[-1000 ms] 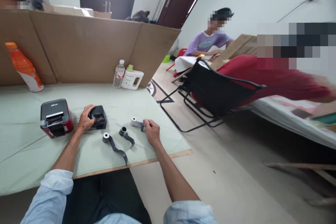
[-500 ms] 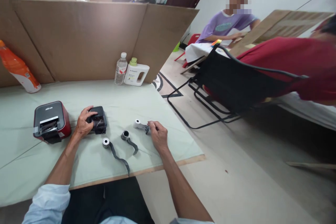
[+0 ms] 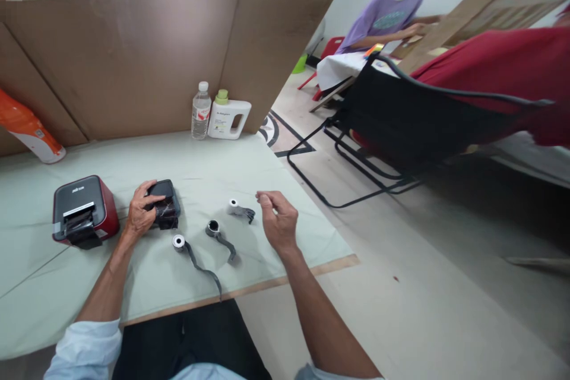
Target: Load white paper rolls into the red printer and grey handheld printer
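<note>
Left hand (image 3: 141,214) clasps black cartridge (image 3: 164,204); right hand (image 3: 278,221) fingertips pinched, empty, beside white spool (image 3: 233,206)

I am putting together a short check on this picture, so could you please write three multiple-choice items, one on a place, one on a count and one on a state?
1. Where does the water bottle stand?
A. by the cardboard wall, next to the white jug
B. on the red printer
C. on the floor

2. How many small rolls lie on the table?
A. one
B. three
C. five

3. What is the left hand doing?
A. resting flat on bare table
B. raised in the air
C. gripping the small black device

Answers: 1 A, the water bottle is beside the white jug at the cardboard. 2 B, roll, roll, roll. 3 C, the left hand wraps the black device.
</note>
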Motion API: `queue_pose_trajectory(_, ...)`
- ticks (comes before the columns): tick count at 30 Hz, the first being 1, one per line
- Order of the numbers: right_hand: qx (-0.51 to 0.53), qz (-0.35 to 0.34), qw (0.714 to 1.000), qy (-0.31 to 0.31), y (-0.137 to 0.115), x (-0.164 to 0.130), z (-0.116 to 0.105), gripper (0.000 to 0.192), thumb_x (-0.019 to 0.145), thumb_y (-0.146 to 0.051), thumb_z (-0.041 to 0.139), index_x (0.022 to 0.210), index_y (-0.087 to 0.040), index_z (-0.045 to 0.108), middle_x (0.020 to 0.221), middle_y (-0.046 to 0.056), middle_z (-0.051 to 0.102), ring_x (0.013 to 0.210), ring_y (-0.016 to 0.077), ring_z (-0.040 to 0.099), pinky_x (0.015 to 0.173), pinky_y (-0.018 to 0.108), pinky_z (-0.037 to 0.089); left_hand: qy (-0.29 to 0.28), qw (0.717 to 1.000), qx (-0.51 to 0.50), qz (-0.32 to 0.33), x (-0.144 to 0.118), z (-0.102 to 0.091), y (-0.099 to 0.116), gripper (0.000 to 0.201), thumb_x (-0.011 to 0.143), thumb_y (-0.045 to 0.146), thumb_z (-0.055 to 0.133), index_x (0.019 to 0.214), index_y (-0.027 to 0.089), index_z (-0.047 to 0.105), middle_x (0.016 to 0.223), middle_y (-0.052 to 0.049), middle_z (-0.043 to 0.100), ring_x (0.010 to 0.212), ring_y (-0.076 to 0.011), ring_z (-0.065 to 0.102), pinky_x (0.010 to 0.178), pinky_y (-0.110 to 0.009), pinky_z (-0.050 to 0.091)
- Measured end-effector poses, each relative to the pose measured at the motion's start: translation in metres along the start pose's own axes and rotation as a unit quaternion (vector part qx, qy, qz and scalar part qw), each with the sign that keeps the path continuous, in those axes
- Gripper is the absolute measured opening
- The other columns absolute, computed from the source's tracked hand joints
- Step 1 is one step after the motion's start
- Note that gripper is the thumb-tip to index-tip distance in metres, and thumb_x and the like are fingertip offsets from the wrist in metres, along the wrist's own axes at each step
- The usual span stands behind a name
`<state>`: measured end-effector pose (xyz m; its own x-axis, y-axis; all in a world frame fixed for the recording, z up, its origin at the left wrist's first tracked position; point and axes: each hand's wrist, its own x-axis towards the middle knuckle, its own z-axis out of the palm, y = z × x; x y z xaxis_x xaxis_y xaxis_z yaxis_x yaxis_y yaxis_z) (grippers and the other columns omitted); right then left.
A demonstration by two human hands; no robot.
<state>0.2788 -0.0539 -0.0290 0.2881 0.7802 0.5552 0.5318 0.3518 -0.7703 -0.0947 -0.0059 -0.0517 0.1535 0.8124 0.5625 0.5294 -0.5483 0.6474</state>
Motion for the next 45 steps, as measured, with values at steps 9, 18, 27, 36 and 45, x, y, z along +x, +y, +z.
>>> queue_pose_trajectory(9, 0.043, -0.168, 0.945, -0.279, -0.089, 0.010, 0.061, 0.022, 0.104, -0.020, 0.054, 0.113, -0.022, 0.074, 0.109, 0.009, 0.073, 0.105, 0.0228, 0.069, 0.094, 0.037, 0.056, -0.008, 1.000, 0.014, -0.005, -0.001, -0.001, -0.002, 0.033, 0.081, 0.009, 0.066, 0.101, 0.029, 0.084, 0.145, -0.007, 0.065, 0.142, -0.0292, 0.056, 0.123, -0.058, 0.042)
queue_pose_trajectory(18, -0.091, -0.128, 0.871, -0.466, -0.075, 0.020, 0.129, 0.049, 0.098, -0.011, 0.061, 0.146, -0.021, 0.060, 0.128, 0.011, 0.066, 0.115, 0.0221, 0.066, 0.105, 0.037, 0.050, -0.008, 1.000, 0.012, 0.012, -0.003, 0.000, -0.003, 0.041, 0.079, 0.003, 0.063, 0.103, 0.028, 0.084, 0.146, -0.007, 0.064, 0.142, -0.0291, 0.055, 0.122, -0.057, 0.044)
queue_pose_trajectory(27, -0.119, -0.123, 0.865, -0.472, -0.079, 0.019, 0.132, 0.050, 0.097, -0.014, 0.065, 0.147, -0.021, 0.061, 0.127, 0.011, 0.065, 0.115, 0.0233, 0.066, 0.100, 0.034, 0.050, -0.008, 1.000, 0.005, 0.015, -0.003, 0.001, -0.001, 0.040, 0.077, 0.004, 0.064, 0.103, 0.027, 0.082, 0.146, -0.009, 0.063, 0.141, -0.0292, 0.056, 0.122, -0.056, 0.045)
queue_pose_trajectory(36, -0.107, -0.113, 0.879, -0.452, -0.082, 0.024, 0.118, 0.037, 0.103, -0.022, 0.061, 0.140, -0.021, 0.067, 0.120, 0.010, 0.070, 0.104, 0.0216, 0.069, 0.094, 0.033, 0.051, -0.005, 1.000, 0.008, 0.003, -0.001, -0.002, 0.006, 0.028, 0.080, 0.009, 0.064, 0.098, 0.024, 0.080, 0.143, -0.010, 0.065, 0.139, -0.0284, 0.058, 0.120, -0.053, 0.047)
queue_pose_trajectory(45, 0.035, -0.124, 0.964, -0.234, -0.064, 0.023, 0.039, 0.024, 0.103, -0.020, 0.053, 0.114, -0.020, 0.075, 0.107, 0.009, 0.075, 0.100, 0.0216, 0.071, 0.090, 0.037, 0.056, -0.014, 1.000, 0.007, -0.015, 0.003, -0.003, 0.008, 0.030, 0.076, 0.009, 0.063, 0.096, 0.023, 0.080, 0.144, -0.010, 0.064, 0.140, -0.0283, 0.058, 0.121, -0.053, 0.045)
